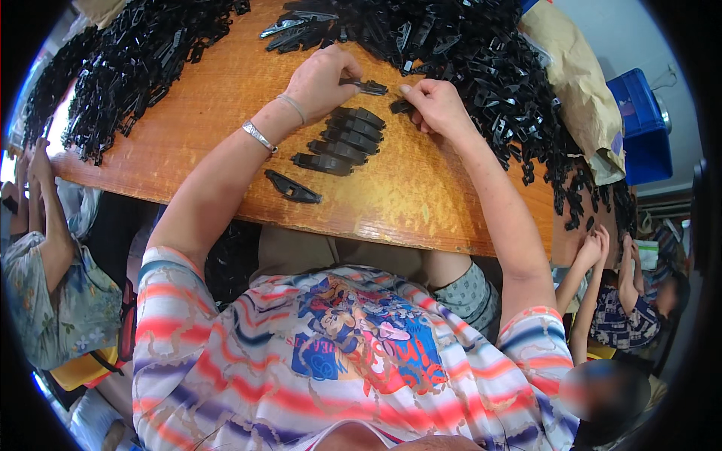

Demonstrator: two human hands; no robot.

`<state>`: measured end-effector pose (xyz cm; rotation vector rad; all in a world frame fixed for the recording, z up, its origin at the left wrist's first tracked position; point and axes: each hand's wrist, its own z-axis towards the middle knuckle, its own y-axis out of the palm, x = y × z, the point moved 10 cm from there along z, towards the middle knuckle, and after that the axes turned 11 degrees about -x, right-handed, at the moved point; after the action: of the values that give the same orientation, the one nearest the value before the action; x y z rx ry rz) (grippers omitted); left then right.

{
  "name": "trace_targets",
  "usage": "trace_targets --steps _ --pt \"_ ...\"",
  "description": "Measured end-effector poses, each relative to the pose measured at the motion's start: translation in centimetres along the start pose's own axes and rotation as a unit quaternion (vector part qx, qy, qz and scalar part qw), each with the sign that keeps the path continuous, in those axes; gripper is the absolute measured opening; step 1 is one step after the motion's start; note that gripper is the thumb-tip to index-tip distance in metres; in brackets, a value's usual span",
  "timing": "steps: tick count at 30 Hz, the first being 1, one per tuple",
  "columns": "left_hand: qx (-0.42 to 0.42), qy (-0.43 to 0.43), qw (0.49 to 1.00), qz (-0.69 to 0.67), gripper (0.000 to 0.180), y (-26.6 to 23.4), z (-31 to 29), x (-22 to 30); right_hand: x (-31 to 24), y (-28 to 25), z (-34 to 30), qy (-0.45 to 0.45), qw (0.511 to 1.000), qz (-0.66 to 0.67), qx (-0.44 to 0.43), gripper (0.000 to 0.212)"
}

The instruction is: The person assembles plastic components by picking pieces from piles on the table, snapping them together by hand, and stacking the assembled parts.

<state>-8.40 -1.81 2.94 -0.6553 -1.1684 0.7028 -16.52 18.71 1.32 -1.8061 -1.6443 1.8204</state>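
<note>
My left hand [323, 80] is closed on a long black plastic part [371, 88], which juts out to the right past my fingertips. My right hand [439, 107] pinches a smaller dark plastic piece [401, 107], partly hidden by the fingers. A narrow gap separates the two pieces. Just nearer to me, several black plastic parts [344, 147] lie side by side in a slanting row on the wooden table [421, 203]. Below that row rests one black triangular frame-like part [292, 186], by the table's near edge.
A large heap of black plastic parts [481, 68] covers the far right of the table, and another heap [143, 68] lies far left. Beside the right heap stands a brown paper sack [575, 83], with a blue crate [639, 124] beyond. Co-workers' arms [587, 259] show at both sides.
</note>
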Motion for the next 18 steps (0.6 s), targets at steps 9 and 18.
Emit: trace_targets --steps 9,18 --pt "-0.038 -0.020 0.999 0.012 0.026 0.0 -0.5 -0.4 -4.6 0.0 -3.6 -0.157 0.958 -0.240 0.031 0.034" --pt "-0.046 -0.051 0.997 0.023 0.021 0.1 -0.5 -0.4 -6.4 -0.2 -2.4 -0.229 0.946 -0.177 0.146 0.025"
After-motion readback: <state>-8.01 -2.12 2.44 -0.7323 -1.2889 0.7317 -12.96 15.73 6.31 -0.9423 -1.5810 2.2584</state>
